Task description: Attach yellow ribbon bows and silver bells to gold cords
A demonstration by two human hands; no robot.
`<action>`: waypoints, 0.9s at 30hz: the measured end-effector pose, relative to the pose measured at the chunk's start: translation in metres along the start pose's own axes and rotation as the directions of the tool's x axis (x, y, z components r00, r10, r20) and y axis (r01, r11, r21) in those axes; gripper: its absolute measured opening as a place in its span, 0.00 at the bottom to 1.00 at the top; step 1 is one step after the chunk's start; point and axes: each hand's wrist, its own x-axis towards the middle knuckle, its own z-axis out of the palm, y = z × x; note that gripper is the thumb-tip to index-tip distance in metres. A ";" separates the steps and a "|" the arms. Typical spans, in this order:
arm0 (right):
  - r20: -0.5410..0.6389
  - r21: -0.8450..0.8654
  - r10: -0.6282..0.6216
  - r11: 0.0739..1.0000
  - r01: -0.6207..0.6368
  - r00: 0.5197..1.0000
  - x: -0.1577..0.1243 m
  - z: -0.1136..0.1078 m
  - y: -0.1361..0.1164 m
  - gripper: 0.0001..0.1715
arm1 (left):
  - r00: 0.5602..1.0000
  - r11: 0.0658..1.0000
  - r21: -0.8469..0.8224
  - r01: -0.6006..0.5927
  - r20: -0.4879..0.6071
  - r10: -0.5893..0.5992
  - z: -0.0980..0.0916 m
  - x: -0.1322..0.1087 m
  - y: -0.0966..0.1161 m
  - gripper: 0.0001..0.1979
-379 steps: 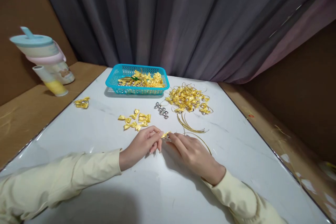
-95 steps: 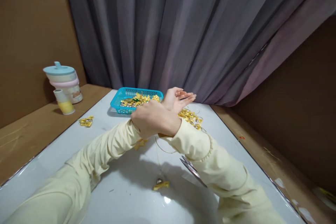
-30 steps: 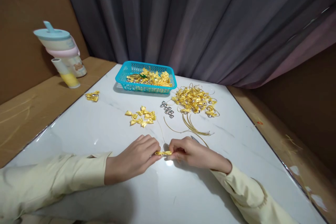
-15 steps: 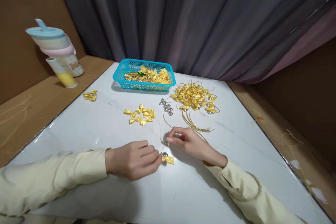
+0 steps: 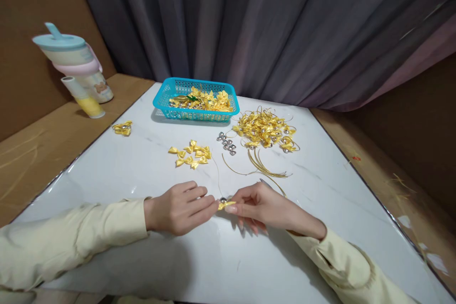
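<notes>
A small yellow satin bow (image 5: 224, 205) with a round silver bell-like piece (image 5: 223, 199) at its top edge is between my two hands, low over the table. My left hand (image 5: 183, 208) pinches its left end, thumb and index finger together. From the right, my right hand (image 5: 258, 205) has closed thumb and index finger on the bow's right end; its other fingers hang below. A thin pale thread (image 5: 217, 173) runs from the loose yellow bows (image 5: 192, 154) down to the held bow. Part of a pointed metal tool (image 5: 264, 182) shows behind my right hand.
A blue plastic basket (image 5: 195, 114) of bows stands at the back. Right of it lies a pile of finished-looking bows with cord loops (image 5: 265, 128). Silver pieces (image 5: 227, 143) and gold cords (image 5: 265, 166) lie in front. A tumbler (image 5: 71, 64) stands at the left, beside a yellow-and-white tube (image 5: 87, 102).
My right hand has come down from pulling at the thread above the bow and now pinches the bow's right end. My left hand, holding the bow, has risen slightly.
</notes>
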 end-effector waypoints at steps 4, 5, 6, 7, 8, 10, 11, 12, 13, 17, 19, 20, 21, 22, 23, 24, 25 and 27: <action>0.018 0.169 -0.050 0.985 0.046 0.999 0.002 0.003 -0.001 0.21 | 0.980 0.975 -0.107 0.196 0.002 -0.197 0.004 -0.003 0.002 0.07; 0.009 0.184 -0.058 0.981 0.055 0.998 0.002 0.003 -0.001 0.20 | 0.960 0.945 -0.175 0.277 0.015 -0.279 0.006 -0.003 0.002 0.09; 0.002 0.194 -0.061 0.979 0.060 0.998 0.002 0.002 -0.002 0.20 | 0.935 0.902 -0.252 0.351 0.037 -0.354 0.007 -0.003 0.003 0.12; 0.000 0.199 -0.064 0.978 0.062 0.998 0.002 0.002 -0.003 0.20 | 0.909 0.851 -0.328 0.409 0.066 -0.412 0.008 -0.002 0.003 0.15; 0.005 0.203 -0.068 0.977 0.065 0.998 0.002 0.001 -0.003 0.19 | 0.887 0.799 -0.397 0.451 0.099 -0.451 0.009 -0.002 0.003 0.18; 0.025 0.211 -0.088 0.974 0.081 0.996 0.002 0.001 -0.002 0.18 | 0.856 0.711 -0.494 0.501 0.161 -0.491 0.010 -0.001 0.004 0.20; 0.035 0.211 -0.102 0.973 0.092 0.994 0.002 0.001 -0.001 0.18 | 0.846 0.674 -0.529 0.515 0.190 -0.498 0.010 -0.001 0.004 0.19; 0.039 0.210 -0.114 0.972 0.103 0.993 0.002 0.001 0.000 0.17 | 0.840 0.641 -0.561 0.524 0.217 -0.498 0.010 0.000 0.004 0.17; 0.038 0.210 -0.123 0.971 0.112 0.992 0.003 0.002 0.001 0.17 | 0.834 0.607 -0.590 0.532 0.244 -0.494 0.009 0.000 0.004 0.15; 0.040 0.215 -0.141 0.968 0.130 0.989 0.003 0.001 0.002 0.15 | 0.752 0.418 -0.647 0.638 0.406 -0.519 0.006 0.004 0.004 0.10; 0.056 0.216 -0.152 0.967 0.137 0.987 0.002 0.001 0.001 0.15 | 0.671 0.294 -0.632 0.717 0.511 -0.537 0.004 0.006 0.004 0.10; 0.064 0.219 -0.160 0.965 0.143 0.985 0.002 0.001 0.000 0.16 | 0.634 0.234 -0.624 0.746 0.555 -0.539 0.003 0.008 0.004 0.10; 0.070 0.225 -0.168 0.963 0.149 0.983 0.002 0.000 -0.001 0.16 | 0.601 0.175 -0.619 0.765 0.592 -0.537 0.002 0.009 0.004 0.10; 0.069 0.233 -0.176 0.960 0.155 0.982 0.002 0.000 -0.001 0.16 | 0.574 0.118 -0.617 0.778 0.622 -0.533 0.002 0.010 0.003 0.11; 0.061 0.243 -0.183 0.956 0.163 0.981 0.002 0.000 -0.002 0.16 | 0.550 0.064 -0.617 0.785 0.645 -0.530 0.001 0.011 0.003 0.11; 0.046 0.249 -0.189 0.953 0.172 0.981 0.002 0.001 -0.002 0.15 | 0.533 0.018 -0.617 0.786 0.663 -0.526 0.001 0.011 0.003 0.12; 0.030 0.246 -0.194 0.952 0.181 0.980 0.002 0.001 -0.001 0.15 | 0.521 -0.018 -0.620 0.785 0.675 -0.522 0.001 0.012 0.003 0.12; 0.003 0.210 -0.202 0.958 0.197 0.979 0.002 0.001 0.000 0.17 | 0.511 -0.055 -0.624 0.780 0.684 -0.521 0.002 0.012 0.002 0.13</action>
